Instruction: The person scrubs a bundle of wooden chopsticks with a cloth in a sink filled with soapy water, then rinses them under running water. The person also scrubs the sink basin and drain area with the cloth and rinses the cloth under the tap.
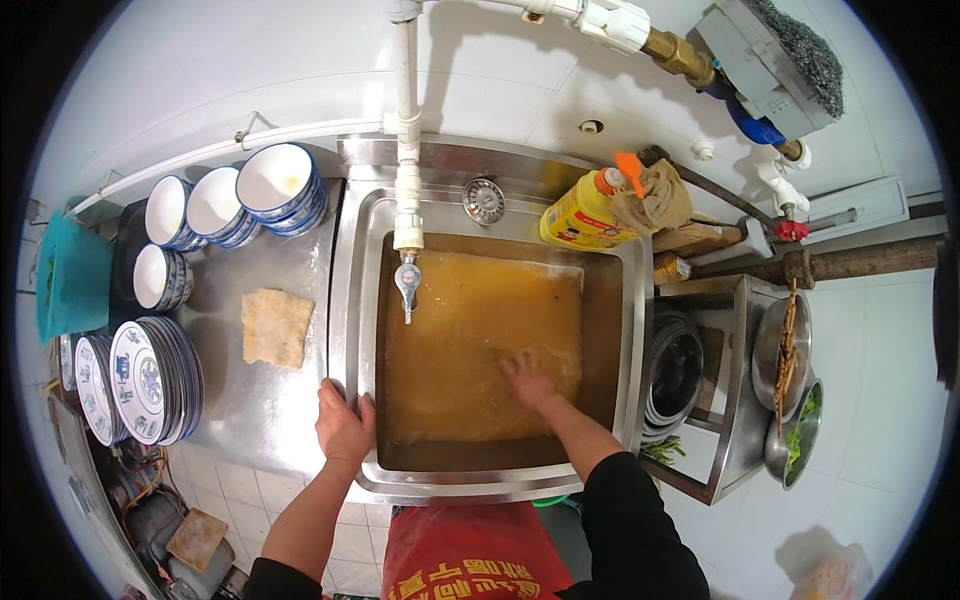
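A stainless steel sink [634, 360] in front of me holds cloudy, orange-brown water [480, 315]. My right hand [529, 381] dips into the water right of the middle, its fingers spread and partly blurred by the murk. I see nothing in that hand, and the sink bottom is hidden. At the left rim, my left hand [343, 427] grips the sink's edge, thumb on the basin side and fingers on the outer side. Above the water hangs a metal tap [407, 283] on a white pipe [408, 165]. A strainer [484, 201] lies on the back ledge.
On the steel counter [247, 412] at left are a beige cloth [277, 328], stacked bowls [274, 180] and stacked plates [150, 382]. A yellow detergent bottle [589, 214] stands at the sink's back right corner. Beyond the right rim, a metal rack [720, 465] holds nested dark pots [675, 367].
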`<state>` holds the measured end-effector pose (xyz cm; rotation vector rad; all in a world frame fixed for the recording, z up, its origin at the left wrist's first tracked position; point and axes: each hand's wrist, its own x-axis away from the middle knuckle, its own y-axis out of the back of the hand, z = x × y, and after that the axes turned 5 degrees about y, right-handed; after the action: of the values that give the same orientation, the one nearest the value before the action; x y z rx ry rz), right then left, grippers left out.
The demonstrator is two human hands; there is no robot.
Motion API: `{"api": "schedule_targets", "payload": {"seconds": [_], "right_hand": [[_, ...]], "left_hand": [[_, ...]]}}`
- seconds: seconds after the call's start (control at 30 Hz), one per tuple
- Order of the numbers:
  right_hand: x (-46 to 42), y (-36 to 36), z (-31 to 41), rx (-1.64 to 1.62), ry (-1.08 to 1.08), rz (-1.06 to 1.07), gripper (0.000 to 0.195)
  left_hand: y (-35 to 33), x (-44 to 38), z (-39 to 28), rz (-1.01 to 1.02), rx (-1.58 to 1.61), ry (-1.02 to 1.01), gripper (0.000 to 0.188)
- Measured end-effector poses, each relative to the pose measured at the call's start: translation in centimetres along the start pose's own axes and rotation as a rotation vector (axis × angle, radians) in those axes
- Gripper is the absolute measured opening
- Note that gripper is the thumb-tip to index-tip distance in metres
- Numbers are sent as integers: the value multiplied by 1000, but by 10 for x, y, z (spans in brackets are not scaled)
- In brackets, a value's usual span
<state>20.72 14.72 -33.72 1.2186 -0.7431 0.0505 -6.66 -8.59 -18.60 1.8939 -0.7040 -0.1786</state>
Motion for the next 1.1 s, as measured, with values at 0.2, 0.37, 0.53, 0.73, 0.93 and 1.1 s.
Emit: {"api": "schedule_targets", "payload": {"seconds": [0.2,0.37,0.53,0.73,0.93,1.1], "right_hand": [[-73,24,39,-261,-504,-158,65],[-43,23,91,-361,-21,128,55],[-5,45,54,-572,-337,-52,38],[53,192,10,-366,-171,-769,24],[65,368,-65,1,-166,-1163,48],[88,366,-109,-657,-236,-1414,24]], "left_hand": [[2,-1,-6,14,-23,-7,59],[6,0,3,42,-20,29,60],[4,1,-2,43,12,29,58],[4,0,-3,60,-3,69,59],[8,2,1,40,-18,81,58],[4,-1,-6,59,-4,43,58]]}}
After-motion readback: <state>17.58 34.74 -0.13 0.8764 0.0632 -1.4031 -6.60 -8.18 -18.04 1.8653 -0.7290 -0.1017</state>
